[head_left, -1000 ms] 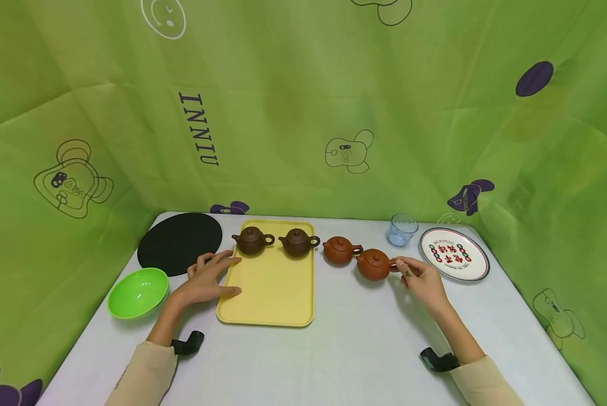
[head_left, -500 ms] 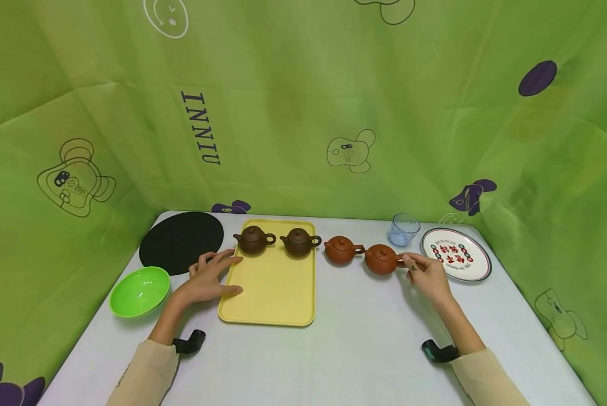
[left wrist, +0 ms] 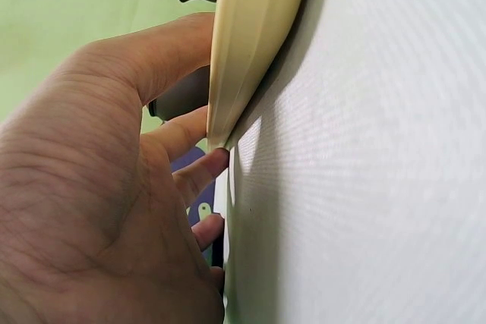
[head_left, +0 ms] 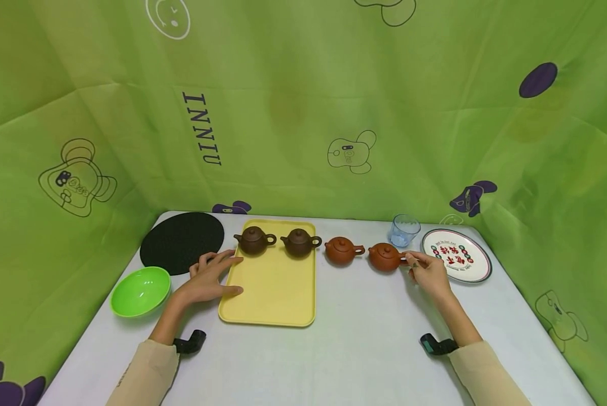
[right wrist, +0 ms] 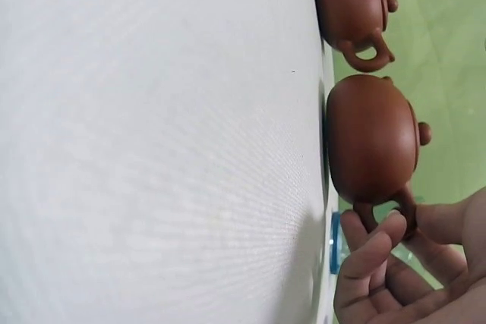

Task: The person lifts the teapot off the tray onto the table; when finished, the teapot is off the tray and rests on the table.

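Observation:
My left hand [head_left: 208,277] rests flat on the left edge of a yellow tray [head_left: 275,296], thumb on the tray and fingers along its rim [left wrist: 250,43]. Two dark brown teapots [head_left: 254,241] [head_left: 300,242] stand at the tray's far end. Two red-brown teapots sit on the table to the right of the tray. My right hand [head_left: 425,270] pinches the handle of the right one [head_left: 384,257], which stands on the table. In the right wrist view, fingertips [right wrist: 391,225] close on that handle, with the pot's body [right wrist: 368,138] beyond and the other red-brown teapot [right wrist: 348,1] further on.
A green bowl [head_left: 140,291] and a black round mat [head_left: 181,241] lie left of the tray. A blue glass cup [head_left: 403,230] and a printed plate [head_left: 456,255] stand at the back right, near my right hand. Green cloth walls the white table [head_left: 364,344] on three sides.
My right hand has slid the right red-brown teapot back and to the right, into line with the other one. The left hand has stayed on the tray's edge.

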Available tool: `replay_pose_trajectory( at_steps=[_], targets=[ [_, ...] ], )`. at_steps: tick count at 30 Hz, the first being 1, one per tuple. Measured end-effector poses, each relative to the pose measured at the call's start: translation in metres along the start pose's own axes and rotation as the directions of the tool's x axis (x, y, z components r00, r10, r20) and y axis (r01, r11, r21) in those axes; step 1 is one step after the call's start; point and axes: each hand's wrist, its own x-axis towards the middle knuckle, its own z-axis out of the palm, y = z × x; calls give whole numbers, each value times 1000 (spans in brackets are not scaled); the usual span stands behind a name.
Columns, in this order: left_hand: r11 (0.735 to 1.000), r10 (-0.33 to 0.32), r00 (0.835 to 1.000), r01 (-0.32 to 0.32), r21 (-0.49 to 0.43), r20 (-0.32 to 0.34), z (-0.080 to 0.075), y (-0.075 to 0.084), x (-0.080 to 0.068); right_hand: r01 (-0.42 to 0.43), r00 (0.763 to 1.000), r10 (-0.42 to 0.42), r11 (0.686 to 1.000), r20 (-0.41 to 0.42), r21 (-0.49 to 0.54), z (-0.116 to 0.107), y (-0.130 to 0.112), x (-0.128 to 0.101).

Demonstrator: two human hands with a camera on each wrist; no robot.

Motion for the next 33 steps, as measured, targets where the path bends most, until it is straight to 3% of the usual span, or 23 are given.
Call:
replay_pose_trajectory(
  at_steps=[23,33],
  targets=[
    [1000,-7,1000,7,-3,4,0,-1,0,-30,999,30,1000,15,8,4,-1,11],
    [1000,-5,1000,5,2,0,0,-1,-1,-6,1000,6,999,-2,-42,4,-2,9]
  ],
)
